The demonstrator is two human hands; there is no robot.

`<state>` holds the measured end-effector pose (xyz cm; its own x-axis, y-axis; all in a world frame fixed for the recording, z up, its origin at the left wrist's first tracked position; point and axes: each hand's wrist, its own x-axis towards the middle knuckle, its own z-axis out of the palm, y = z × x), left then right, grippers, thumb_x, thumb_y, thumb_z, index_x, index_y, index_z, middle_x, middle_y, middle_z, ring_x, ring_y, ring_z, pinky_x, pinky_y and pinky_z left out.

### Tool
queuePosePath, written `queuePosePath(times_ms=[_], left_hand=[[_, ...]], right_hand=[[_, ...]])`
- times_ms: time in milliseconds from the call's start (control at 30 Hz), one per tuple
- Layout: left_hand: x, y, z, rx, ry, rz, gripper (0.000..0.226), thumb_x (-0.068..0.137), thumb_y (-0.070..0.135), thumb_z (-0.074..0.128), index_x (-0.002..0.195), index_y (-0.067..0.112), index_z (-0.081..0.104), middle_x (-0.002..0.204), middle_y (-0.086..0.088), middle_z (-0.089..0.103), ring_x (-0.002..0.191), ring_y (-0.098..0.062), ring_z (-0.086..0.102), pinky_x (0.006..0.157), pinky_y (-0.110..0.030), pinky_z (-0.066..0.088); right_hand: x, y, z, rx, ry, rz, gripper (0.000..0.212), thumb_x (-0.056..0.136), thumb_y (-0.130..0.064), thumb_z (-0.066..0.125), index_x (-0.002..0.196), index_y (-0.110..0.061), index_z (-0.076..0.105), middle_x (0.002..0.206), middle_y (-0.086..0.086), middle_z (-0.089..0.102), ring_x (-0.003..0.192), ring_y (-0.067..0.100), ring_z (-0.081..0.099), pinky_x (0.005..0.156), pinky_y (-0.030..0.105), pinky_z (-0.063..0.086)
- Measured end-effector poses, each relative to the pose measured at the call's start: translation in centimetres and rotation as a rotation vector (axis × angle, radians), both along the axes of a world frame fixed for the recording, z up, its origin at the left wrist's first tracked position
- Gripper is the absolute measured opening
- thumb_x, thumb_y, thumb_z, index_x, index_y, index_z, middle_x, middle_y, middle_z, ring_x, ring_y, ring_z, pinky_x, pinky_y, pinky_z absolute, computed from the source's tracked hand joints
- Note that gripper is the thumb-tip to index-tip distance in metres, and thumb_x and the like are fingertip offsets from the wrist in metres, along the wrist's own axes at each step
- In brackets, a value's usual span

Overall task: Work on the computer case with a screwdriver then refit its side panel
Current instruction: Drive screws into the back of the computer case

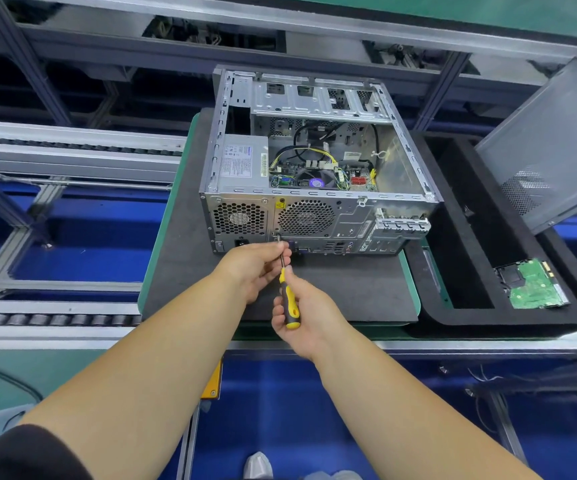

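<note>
Screwdriver gripped in right hand, fingers curled round handle; long axis pointing away, tip at a screw on the rear of computer case, just beyond. Left hand pinching the shaft near the tip, steadying. Case open-side up on counter. Side panel propped at right, well apart. Conveyor rails around.

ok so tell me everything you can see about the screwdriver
The screwdriver has a yellow and black handle, plastic or rubber by its look, and a thin dark metal shaft. It points up and away, its tip at the rear panel of the computer case, below the round fan grille. The right hand grips the handle; the left hand pinches the shaft.
</note>
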<state>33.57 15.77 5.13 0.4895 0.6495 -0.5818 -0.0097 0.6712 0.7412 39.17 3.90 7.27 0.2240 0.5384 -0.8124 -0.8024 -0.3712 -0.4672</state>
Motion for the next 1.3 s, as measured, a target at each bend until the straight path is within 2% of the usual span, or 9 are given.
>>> queuePosePath(times_ms=[100, 233, 333, 400, 500, 667, 833, 1000, 1300], left_hand=[[0.3, 0.0, -0.1, -0.001, 0.019, 0.015, 0.004, 0.088, 0.011, 0.069, 0.092, 0.009, 0.07, 0.07, 0.0, 0.072, 0.056, -0.003, 0.065, 0.047, -0.013, 0.047], [0.7, 0.2, 0.1, 0.021, 0.105, 0.006, 0.015, 0.083, 0.019, 0.076, 0.075, 0.013, 0.065, 0.053, 0.004, 0.057, 0.043, -0.005, 0.046, 0.042, -0.016, 0.039], [0.8, 0.2, 0.1, 0.018, 0.128, -0.017, 0.019, 0.082, 0.023, 0.077, 0.071, 0.015, 0.062, 0.048, 0.006, 0.053, 0.047, -0.008, 0.041, 0.042, -0.019, 0.038], [0.8, 0.3, 0.0, 0.029, 0.113, -0.008, 0.017, 0.082, 0.02, 0.076, 0.074, 0.014, 0.062, 0.051, 0.006, 0.055, 0.048, -0.007, 0.045, 0.046, -0.018, 0.039], [0.8, 0.1, 0.1, 0.016, 0.082, 0.003, 0.013, 0.085, 0.02, 0.074, 0.078, 0.013, 0.065, 0.061, 0.003, 0.061, 0.052, -0.005, 0.053, 0.052, -0.016, 0.044], [0.1, 0.1, 0.3, -0.062, -0.037, -0.035, 0.019, 0.098, 0.019, 0.052, 0.098, 0.01, 0.07, 0.085, 0.0, 0.074, 0.076, -0.009, 0.069, 0.065, -0.022, 0.052], [-0.1, 0.0, 0.4, 0.0, 0.003, 0.01, 0.014, 0.097, 0.011, 0.056, 0.095, 0.011, 0.07, 0.078, 0.003, 0.075, 0.071, -0.006, 0.07, 0.068, -0.021, 0.055], [0.2, 0.1, 0.5, -0.017, -0.001, 0.022, 0.014, 0.096, 0.007, 0.056, 0.09, 0.01, 0.068, 0.069, 0.003, 0.073, 0.062, -0.003, 0.068, 0.055, -0.013, 0.052], [0.1, 0.2, 0.5, -0.018, 0.03, 0.048, 0.005, 0.091, 0.009, 0.064, 0.089, 0.009, 0.069, 0.069, 0.001, 0.073, 0.059, -0.003, 0.068, 0.046, -0.013, 0.047]], right_hand=[[0.0, -0.2, -0.1, 0.019, -0.023, -0.017, 0.027, 0.09, -0.029, 0.072, 0.096, -0.002, 0.071, 0.07, 0.007, 0.064, 0.056, 0.013, 0.06, 0.05, 0.023, 0.052], [0.0, 0.2, 0.1, -0.017, 0.025, 0.019, 0.049, 0.102, -0.04, 0.048, 0.095, 0.001, 0.073, 0.06, 0.006, 0.066, 0.046, 0.012, 0.058, 0.047, 0.022, 0.05], [0.3, 0.5, 0.2, 0.004, 0.051, 0.034, 0.054, 0.101, -0.048, 0.047, 0.101, 0.0, 0.073, 0.06, 0.006, 0.063, 0.045, 0.011, 0.054, 0.045, 0.022, 0.047], [0.4, 0.4, 0.2, 0.023, 0.039, 0.026, 0.046, 0.094, -0.047, 0.061, 0.103, -0.003, 0.07, 0.065, 0.007, 0.06, 0.048, 0.012, 0.054, 0.046, 0.022, 0.048], [0.4, 0.1, 0.0, 0.039, 0.01, 0.016, 0.027, 0.089, -0.03, 0.073, 0.1, -0.006, 0.068, 0.068, 0.007, 0.058, 0.048, 0.013, 0.053, 0.047, 0.022, 0.048], [0.5, 0.0, -0.1, 0.015, 0.007, 0.045, 0.035, 0.098, -0.036, 0.058, 0.094, -0.004, 0.071, 0.067, 0.006, 0.069, 0.049, 0.012, 0.059, 0.048, 0.022, 0.051], [0.3, 0.3, 0.1, 0.011, 0.035, 0.06, 0.04, 0.103, -0.036, 0.048, 0.1, -0.003, 0.07, 0.069, 0.008, 0.071, 0.049, 0.012, 0.06, 0.048, 0.022, 0.051], [0.0, 0.1, 0.2, 0.051, 0.02, 0.021, 0.022, 0.088, -0.024, 0.074, 0.098, -0.004, 0.071, 0.076, 0.008, 0.064, 0.057, 0.013, 0.06, 0.051, 0.024, 0.053], [-0.1, 0.1, -0.2, 0.014, -0.001, -0.035, 0.027, 0.092, -0.025, 0.069, 0.105, -0.001, 0.068, 0.081, 0.012, 0.07, 0.054, 0.016, 0.069, 0.053, 0.026, 0.056]])
